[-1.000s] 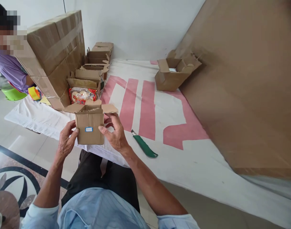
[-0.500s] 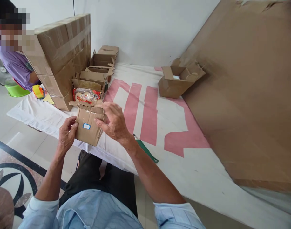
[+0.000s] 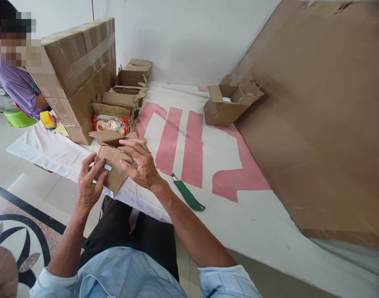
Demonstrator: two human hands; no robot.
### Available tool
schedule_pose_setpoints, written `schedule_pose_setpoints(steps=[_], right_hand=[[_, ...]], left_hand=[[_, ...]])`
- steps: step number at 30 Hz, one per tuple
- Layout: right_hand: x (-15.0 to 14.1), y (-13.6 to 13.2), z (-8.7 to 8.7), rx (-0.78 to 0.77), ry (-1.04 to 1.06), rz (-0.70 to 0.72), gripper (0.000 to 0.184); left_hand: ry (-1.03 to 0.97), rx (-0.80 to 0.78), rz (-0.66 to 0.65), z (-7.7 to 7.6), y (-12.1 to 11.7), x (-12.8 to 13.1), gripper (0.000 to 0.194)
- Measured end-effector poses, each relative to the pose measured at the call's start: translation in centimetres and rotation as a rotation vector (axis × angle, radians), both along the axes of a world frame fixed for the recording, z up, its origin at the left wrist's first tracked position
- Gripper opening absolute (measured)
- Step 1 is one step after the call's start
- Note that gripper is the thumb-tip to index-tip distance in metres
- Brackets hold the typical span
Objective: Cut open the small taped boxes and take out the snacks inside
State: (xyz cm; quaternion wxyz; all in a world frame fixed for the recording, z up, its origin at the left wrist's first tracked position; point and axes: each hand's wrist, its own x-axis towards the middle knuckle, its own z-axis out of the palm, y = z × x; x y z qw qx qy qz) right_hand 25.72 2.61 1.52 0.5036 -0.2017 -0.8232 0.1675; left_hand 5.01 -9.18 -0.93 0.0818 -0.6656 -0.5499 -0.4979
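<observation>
A small brown cardboard box (image 3: pixel 115 177) with an open top stands tilted at the near table edge, between my two hands. A blue-bordered white label (image 3: pixel 108 167) is on its near face. My left hand (image 3: pixel 90 182) grips the box's left side, with fingertips and thumb at the label. My right hand (image 3: pixel 142 164) holds the right side, thumb on the near face and fingers over the upper rim. Just behind the box lies a red and clear packet (image 3: pixel 111 125) of pale round pieces. The inside of the box is mostly hidden.
Taped cartons (image 3: pixel 74 74) are stacked at left, beside a row of open boxes (image 3: pixel 118 99). A green-handled knife (image 3: pixel 188 193) lies on the cloth-covered table (image 3: pixel 257 223). Another open box (image 3: pixel 225 111) stands near a large cardboard sheet (image 3: pixel 326 124). A person in a purple shirt (image 3: pixel 17 89) is at far left.
My left hand has moved from the box's left edge onto its near face by the label. The box leans differently and its top opening shows more. The knife is now more visible.
</observation>
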Motion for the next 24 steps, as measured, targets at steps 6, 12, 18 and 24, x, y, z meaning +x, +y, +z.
schedule_pose_setpoints(steps=[6,12,18,24], right_hand=[[0.7,0.6,0.4,0.008,-0.064,0.095,0.05],[0.9,0.1,1.2,-0.051,-0.1,0.115,0.052],[0.9,-0.2,1.2,-0.079,-0.075,0.08,0.047],[0.9,0.0,1.0,-0.039,-0.066,0.044,0.044]], left_hand=[[0.001,0.001,0.001,0.3,-0.1,0.4,0.026],[-0.04,-0.019,-0.014,0.4,-0.3,0.8,0.018],[-0.082,-0.023,-0.013,1.0,0.0,1.2,0.009],[-0.105,0.007,0.005,1.5,0.4,1.8,0.013]])
